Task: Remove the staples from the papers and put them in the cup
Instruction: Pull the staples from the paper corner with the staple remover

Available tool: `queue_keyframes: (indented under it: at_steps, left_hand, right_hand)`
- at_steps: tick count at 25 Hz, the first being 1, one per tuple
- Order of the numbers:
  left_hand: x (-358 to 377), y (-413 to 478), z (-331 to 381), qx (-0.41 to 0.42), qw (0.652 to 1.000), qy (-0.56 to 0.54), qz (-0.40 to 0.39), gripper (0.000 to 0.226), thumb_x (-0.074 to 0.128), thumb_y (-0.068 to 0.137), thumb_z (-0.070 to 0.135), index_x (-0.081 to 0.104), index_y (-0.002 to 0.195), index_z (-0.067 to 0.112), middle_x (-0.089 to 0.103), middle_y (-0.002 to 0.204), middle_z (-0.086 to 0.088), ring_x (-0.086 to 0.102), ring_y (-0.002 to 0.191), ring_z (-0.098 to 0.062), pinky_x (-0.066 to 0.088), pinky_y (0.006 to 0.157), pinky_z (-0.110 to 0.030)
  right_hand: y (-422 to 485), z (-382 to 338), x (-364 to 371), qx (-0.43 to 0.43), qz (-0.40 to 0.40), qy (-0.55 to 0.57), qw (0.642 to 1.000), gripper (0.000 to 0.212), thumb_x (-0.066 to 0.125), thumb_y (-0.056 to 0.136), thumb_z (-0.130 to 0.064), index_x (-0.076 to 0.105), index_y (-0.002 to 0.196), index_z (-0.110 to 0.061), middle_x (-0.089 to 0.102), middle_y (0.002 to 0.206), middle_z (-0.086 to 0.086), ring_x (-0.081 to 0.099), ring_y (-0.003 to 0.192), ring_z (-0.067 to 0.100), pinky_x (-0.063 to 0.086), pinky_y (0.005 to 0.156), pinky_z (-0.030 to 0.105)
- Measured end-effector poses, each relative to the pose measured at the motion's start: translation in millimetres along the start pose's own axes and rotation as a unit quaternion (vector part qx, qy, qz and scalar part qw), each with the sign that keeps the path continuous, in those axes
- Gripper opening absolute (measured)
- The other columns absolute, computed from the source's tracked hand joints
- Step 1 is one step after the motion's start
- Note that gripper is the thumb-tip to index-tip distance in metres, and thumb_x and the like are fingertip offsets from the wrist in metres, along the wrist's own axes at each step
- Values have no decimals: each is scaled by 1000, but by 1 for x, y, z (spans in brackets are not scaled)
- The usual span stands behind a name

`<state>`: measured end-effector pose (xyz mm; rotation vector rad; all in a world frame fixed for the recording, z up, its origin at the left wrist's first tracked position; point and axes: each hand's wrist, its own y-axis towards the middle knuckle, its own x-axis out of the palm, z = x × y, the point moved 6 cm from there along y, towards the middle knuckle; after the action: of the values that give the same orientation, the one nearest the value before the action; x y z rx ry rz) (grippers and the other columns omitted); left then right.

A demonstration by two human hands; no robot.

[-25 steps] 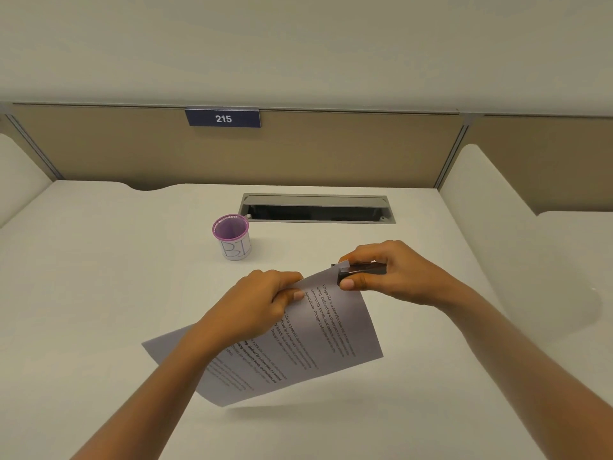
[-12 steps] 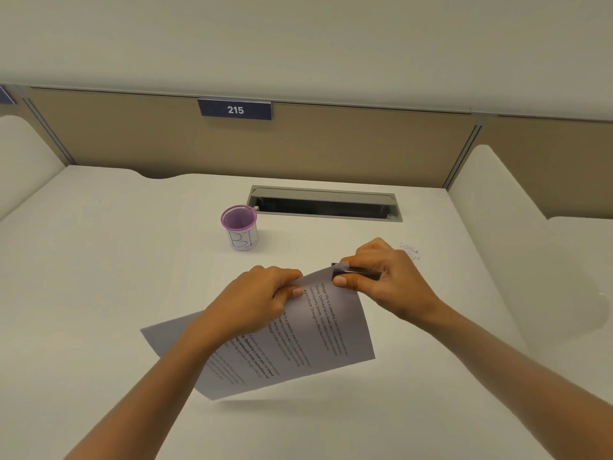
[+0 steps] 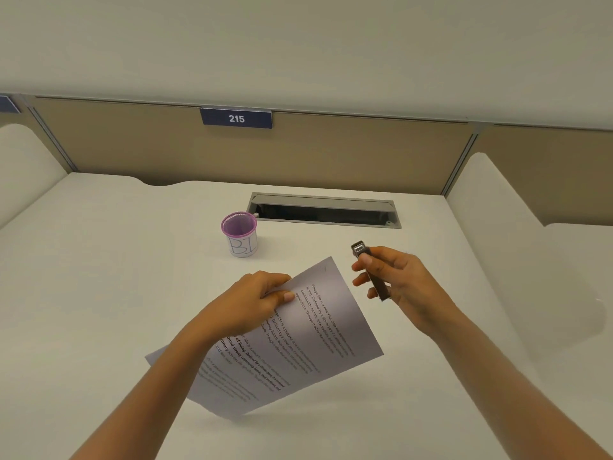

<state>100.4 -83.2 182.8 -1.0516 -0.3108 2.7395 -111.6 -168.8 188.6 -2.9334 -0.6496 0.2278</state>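
My left hand (image 3: 252,302) pinches the printed papers (image 3: 298,340) near their upper left edge and holds them tilted above the desk. My right hand (image 3: 394,282) grips a dark staple remover (image 3: 368,267), its metal tip pointing up and away, just right of the papers' top corner and apart from them. A small white cup with a purple rim (image 3: 239,234) stands on the desk beyond my left hand. I cannot make out a staple.
The white desk (image 3: 99,293) has a grey cable slot (image 3: 323,210) behind the cup. A tan partition with a plate reading 215 (image 3: 236,118) closes the back. White side dividers (image 3: 491,207) rise at left and right.
My right hand has drawn the staple remover off the papers' top corner and moved it to the right and up. My left hand still holds the papers.
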Motion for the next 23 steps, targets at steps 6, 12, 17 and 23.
queue_keyframes:
  at_steps: [6, 12, 17, 23]
  left_hand:
    - [4, -3, -1, -10, 998, -66, 3, 26, 48, 100, 31, 64, 110, 15, 75, 104, -6, 73, 88, -25, 56, 84, -52]
    - [6, -4, 0, -17, 990, -135, 30, 20, 49, 100, 29, 66, 107, 23, 77, 97, -2, 75, 80, -21, 59, 80, -50]
    - [8, -4, 0, -21, 986, -159, 37, 20, 48, 100, 29, 66, 107, 23, 77, 95, 0, 76, 77, -20, 60, 80, -48]
    - [13, -5, 2, -26, 979, -199, 26, 25, 47, 100, 29, 64, 116, 21, 77, 101, 0, 76, 84, -23, 58, 84, -50]
  right_hand:
    - [-5, 10, -11, 38, 36, 97, 994, 62, 70, 60, -59, 70, 104, -14, 74, 93, 5, 69, 72, 20, 53, 60, 30]
    - [-6, 17, -11, 55, 49, 155, 985, 54, 81, 56, -46, 70, 101, -16, 62, 71, 0, 53, 56, 12, 47, 48, 23]
    - [-9, 20, -12, 61, 68, 114, 989, 40, 82, 63, -36, 72, 98, -18, 59, 66, 2, 47, 56, 13, 46, 50, 25]
    - [-9, 4, -6, 40, 84, 37, 995, 17, 76, 80, -28, 72, 94, -19, 55, 54, -5, 45, 53, 12, 43, 46, 23]
